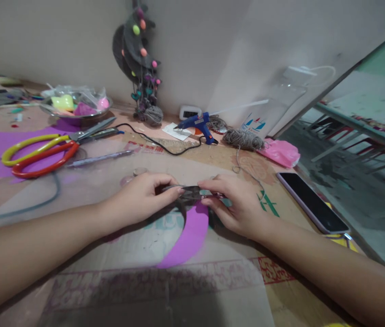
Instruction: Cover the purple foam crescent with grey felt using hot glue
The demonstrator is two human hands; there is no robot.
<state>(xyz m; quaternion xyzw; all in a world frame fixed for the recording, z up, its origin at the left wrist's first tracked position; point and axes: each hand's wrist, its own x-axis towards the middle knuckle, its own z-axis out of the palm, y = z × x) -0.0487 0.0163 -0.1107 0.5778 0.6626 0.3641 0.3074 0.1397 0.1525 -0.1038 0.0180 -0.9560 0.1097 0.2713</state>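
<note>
My left hand (148, 195) pinches the left side of a dark grey piece (189, 195) that looks like felt. Its right side is between the thumb and fingers of my right hand (235, 200). A small shiny bit near the right fingertips is too blurred to name. Below the grey piece, a purple crescent (192, 236) curves down toward the lower left, its top end close to my right thumb. I cannot tell whether the two pieces are joined. Both hands are just above a cardboard work surface (233, 281) with a translucent sheet on it.
Scissors (46, 156) with red and yellow handles and a pen (100, 158) lie left. A blue glue gun (199, 125), grey yarn (243, 138) and a bowl (76, 116) stand behind. A phone (311, 202) lies right, near the table edge. A decorated moon (138, 54) hangs at the wall.
</note>
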